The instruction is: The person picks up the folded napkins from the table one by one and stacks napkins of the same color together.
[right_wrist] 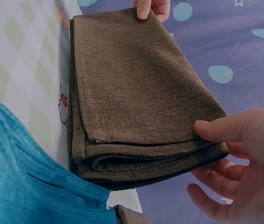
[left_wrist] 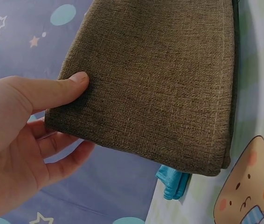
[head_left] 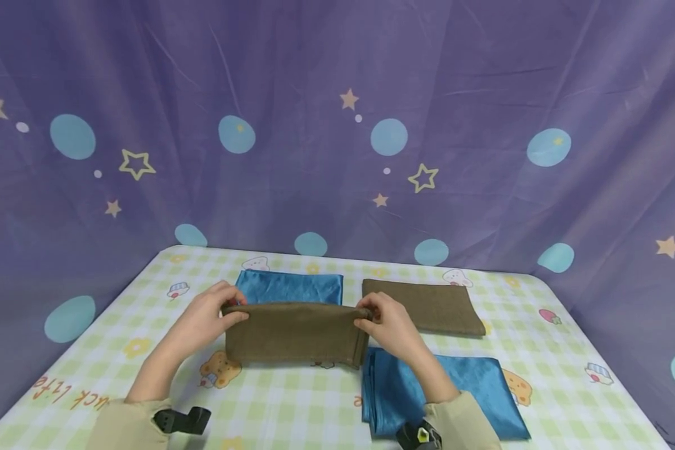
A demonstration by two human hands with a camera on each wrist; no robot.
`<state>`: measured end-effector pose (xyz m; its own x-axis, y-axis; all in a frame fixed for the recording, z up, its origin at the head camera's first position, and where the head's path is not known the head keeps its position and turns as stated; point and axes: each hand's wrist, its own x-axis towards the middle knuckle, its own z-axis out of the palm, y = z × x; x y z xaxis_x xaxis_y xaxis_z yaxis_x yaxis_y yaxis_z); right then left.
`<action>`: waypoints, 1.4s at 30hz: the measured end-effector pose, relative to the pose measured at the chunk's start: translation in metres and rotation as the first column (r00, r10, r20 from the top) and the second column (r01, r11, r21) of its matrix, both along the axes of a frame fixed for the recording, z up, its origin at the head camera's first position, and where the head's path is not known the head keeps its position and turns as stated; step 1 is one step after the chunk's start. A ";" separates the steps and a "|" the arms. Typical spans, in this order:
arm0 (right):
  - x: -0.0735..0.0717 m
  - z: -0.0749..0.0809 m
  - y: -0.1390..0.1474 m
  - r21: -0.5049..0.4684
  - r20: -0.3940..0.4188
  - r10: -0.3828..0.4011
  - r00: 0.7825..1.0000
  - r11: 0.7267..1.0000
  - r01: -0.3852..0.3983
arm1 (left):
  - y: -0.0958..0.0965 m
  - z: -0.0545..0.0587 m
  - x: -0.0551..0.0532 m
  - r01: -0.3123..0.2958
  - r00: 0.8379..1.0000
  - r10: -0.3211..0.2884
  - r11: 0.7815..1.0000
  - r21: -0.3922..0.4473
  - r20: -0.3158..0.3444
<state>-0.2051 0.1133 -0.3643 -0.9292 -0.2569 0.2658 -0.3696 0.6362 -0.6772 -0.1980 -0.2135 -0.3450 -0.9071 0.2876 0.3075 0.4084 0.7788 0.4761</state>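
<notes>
Between my two hands hangs a folded brown cloth (head_left: 295, 334), its long upper edge level and its layers stacked several deep. My left hand (head_left: 210, 315) pinches the upper left corner, thumb on the near face and fingers behind. At the upper right corner, my right hand (head_left: 390, 322) pinches it the same way. In the right wrist view the folded layers of the brown cloth (right_wrist: 136, 84) show at the end by my right hand (right_wrist: 248, 158). The left wrist view shows my left thumb (left_wrist: 71, 88) flat on the woven face.
A folded blue cloth (head_left: 292, 286) lies behind the held one, partly hidden by it. Another folded brown cloth (head_left: 427, 306) lies at the back right. A second folded blue cloth (head_left: 472, 394) lies at the front right, under my right forearm. The table (head_left: 174, 337) has a checked cover; a purple curtain (head_left: 315, 156) hangs behind.
</notes>
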 end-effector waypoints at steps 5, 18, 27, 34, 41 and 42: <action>-0.001 0.004 0.002 0.000 -0.009 -0.003 1.000 1.000 0.003 | 0.003 0.002 -0.001 0.004 1.000 -0.004 1.000 0.013 0.004; -0.007 0.013 0.011 0.018 -0.039 -0.019 0.999 1.000 0.020 | 0.014 0.008 -0.006 -0.006 0.999 0.006 1.000 0.021 -0.043; -0.009 0.014 0.020 0.001 -0.061 -0.027 0.998 1.000 0.027 | 0.024 0.007 -0.010 -0.023 0.999 0.024 0.999 0.037 -0.042; -0.011 0.013 0.028 0.001 -0.087 -0.046 0.995 0.999 0.046 | 0.033 0.006 -0.014 -0.023 0.998 0.026 0.998 0.058 -0.052; -0.014 0.014 0.038 0.015 -0.082 -0.059 0.995 0.998 0.061 | 0.041 0.004 -0.020 -0.009 0.998 0.012 0.998 0.054 -0.068; -0.015 0.014 0.040 0.018 -0.082 -0.063 0.995 0.998 0.065 | 0.043 0.004 -0.021 -0.004 0.998 0.008 0.999 0.051 -0.069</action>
<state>-0.2197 0.1533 -0.3500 -0.9194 -0.2040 0.3362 -0.3810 0.6737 -0.6332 -0.2191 -0.1706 -0.3415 -0.8846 0.2649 0.3838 0.4373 0.7568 0.4858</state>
